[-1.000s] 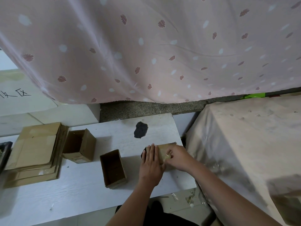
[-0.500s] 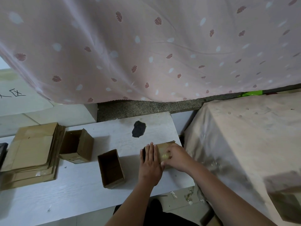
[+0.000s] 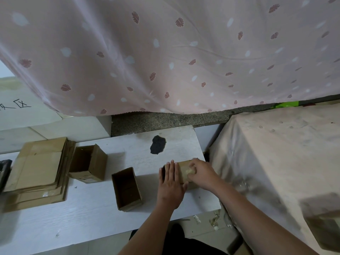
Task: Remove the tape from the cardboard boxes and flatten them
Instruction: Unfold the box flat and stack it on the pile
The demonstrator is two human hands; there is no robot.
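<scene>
A small cardboard box lies on the white table near its right edge. My left hand rests flat on the box's left part, fingers together and pointing away from me. My right hand curls over the box's right part, its fingertips pinching at a strip of shiny tape on the top. Two open boxes stand further left: one close to my left hand, another behind it. A stack of flattened boxes lies at the table's left end.
A pink patterned curtain hangs behind the table. A cloth-covered block stands right beside the table's right edge. Scraps of tape lie on the floor below. A black patch marks the tabletop. A dark object sits at the far left.
Both hands stay on the box in nearly the same place. My right hand's fingertips have shifted slightly along the tape on its top.
</scene>
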